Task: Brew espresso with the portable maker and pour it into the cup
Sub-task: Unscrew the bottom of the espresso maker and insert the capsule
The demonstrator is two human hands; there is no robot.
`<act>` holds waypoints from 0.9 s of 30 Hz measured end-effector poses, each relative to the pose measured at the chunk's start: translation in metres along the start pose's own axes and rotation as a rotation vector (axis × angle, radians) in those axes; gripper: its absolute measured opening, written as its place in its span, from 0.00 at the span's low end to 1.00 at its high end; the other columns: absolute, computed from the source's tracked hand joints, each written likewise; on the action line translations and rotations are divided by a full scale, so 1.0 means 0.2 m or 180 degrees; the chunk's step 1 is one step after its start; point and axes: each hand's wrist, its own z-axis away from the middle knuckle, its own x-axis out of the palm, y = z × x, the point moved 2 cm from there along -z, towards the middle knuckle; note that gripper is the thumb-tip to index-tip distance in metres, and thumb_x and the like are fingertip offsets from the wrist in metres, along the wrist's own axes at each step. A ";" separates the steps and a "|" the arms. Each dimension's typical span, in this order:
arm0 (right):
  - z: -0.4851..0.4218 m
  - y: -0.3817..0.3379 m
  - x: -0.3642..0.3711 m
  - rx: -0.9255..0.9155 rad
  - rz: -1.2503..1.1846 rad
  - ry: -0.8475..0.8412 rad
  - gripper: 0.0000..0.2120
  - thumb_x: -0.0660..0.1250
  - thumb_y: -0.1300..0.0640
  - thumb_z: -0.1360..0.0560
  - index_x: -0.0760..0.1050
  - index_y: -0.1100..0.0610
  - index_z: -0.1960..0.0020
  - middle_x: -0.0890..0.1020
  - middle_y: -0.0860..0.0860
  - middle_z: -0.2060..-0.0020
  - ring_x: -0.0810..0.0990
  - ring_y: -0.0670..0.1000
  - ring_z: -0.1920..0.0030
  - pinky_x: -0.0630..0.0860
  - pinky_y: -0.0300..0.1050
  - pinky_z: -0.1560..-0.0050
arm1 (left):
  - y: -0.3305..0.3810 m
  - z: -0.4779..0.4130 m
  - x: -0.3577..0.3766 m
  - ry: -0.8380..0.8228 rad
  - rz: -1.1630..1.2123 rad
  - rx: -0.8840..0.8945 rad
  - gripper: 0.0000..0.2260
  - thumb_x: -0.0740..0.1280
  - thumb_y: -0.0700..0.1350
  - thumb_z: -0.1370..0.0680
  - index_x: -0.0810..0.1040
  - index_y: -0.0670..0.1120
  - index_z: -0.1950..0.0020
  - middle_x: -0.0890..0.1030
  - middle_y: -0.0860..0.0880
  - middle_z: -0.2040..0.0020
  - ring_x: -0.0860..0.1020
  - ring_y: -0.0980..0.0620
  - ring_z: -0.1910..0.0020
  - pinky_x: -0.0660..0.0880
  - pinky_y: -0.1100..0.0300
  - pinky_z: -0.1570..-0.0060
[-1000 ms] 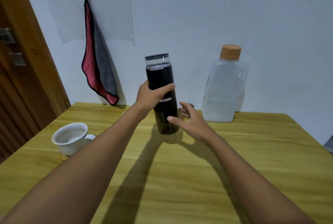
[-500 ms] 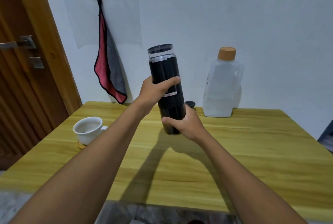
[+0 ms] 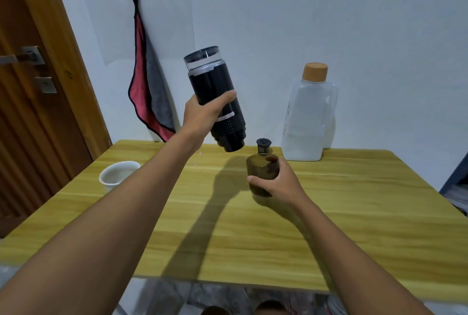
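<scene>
My left hand (image 3: 202, 114) grips the black portable espresso maker (image 3: 215, 98) around its middle and holds it tilted in the air above the table, clear top leaning left. My right hand (image 3: 278, 183) holds the maker's detached tinted brown cup (image 3: 262, 171) just below and to the right of the maker's open bottom end. A white ceramic cup (image 3: 117, 175) stands on the table at the left, partly hidden by my left forearm. A small black filter basket (image 3: 263, 145) stands on the table behind the brown cup.
A clear plastic water jug (image 3: 309, 122) with an orange cap stands at the back of the wooden table (image 3: 354, 213) against the wall. A red and grey towel (image 3: 148, 96) hangs on the wall. A wooden door (image 3: 30, 91) is at the left.
The brown cup has come off the maker's bottom into my right hand, which moved down and right. My left hand has lifted and tilted the maker body.
</scene>
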 end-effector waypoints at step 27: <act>-0.03 -0.41 0.12 -0.0102 -0.0913 -0.1069 0.29 0.73 0.45 0.27 0.70 0.56 0.32 0.83 0.54 0.39 0.83 0.51 0.40 0.80 0.51 0.38 | 0.00 0.01 -0.06 -0.0735 0.0092 -0.0546 0.24 0.73 0.59 0.28 0.80 0.46 0.37 0.87 0.47 0.48 0.85 0.47 0.47 0.81 0.48 0.42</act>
